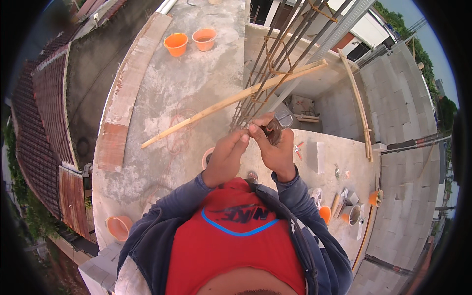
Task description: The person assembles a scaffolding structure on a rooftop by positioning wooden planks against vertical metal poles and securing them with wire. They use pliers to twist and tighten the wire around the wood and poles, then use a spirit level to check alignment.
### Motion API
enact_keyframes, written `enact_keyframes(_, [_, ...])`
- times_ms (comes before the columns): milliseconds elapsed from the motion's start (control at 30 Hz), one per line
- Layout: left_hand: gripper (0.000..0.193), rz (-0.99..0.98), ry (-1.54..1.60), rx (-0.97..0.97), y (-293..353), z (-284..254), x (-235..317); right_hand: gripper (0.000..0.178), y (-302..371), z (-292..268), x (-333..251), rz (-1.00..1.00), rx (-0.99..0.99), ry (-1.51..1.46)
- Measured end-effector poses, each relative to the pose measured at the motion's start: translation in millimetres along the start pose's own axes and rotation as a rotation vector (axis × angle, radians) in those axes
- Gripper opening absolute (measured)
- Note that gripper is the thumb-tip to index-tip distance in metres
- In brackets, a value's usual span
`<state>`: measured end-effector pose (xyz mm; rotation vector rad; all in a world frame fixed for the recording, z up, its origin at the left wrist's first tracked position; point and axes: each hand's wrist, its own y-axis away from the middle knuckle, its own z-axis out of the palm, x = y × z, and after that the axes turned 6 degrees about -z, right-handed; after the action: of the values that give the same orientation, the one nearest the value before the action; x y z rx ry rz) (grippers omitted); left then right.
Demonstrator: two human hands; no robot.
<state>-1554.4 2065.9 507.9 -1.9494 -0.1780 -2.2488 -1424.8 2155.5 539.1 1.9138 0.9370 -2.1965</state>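
My two hands meet in front of my chest. My right hand (276,153) is closed around a clear plastic bottle (283,119), whose squarish end sticks out past the fingers. The thumb of that hand points toward the left fingertips. My left hand (226,156) is closed, its thumb and fingers pinched together against the right thumb. Whatever lies between the left fingertips is too small or too hidden to name. Just beyond the hands rise rusty rebar columns (275,64), crossed by a long wooden batten (231,102).
Two orange buckets (176,45) stand far left on the concrete floor (147,93); another bucket (119,228) sits near left. Red-handled pliers (298,150), a pale block (320,157) and a mortar bucket (352,215) lie to the right. The slab ends at a drop beyond the plank edge (129,88).
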Motion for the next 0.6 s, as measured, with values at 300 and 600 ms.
enact_keyframes(300, [0.036, -0.131, -0.083, -0.112, -29, 49, -15, 0.015, 4, -80, 28, 0.009, -0.010, -0.029])
enact_keyframes(600, [0.032, -0.287, 0.027, -0.167, -45, 78, -30, 0.009, 1, -116, 55, -0.025, -0.099, -0.038])
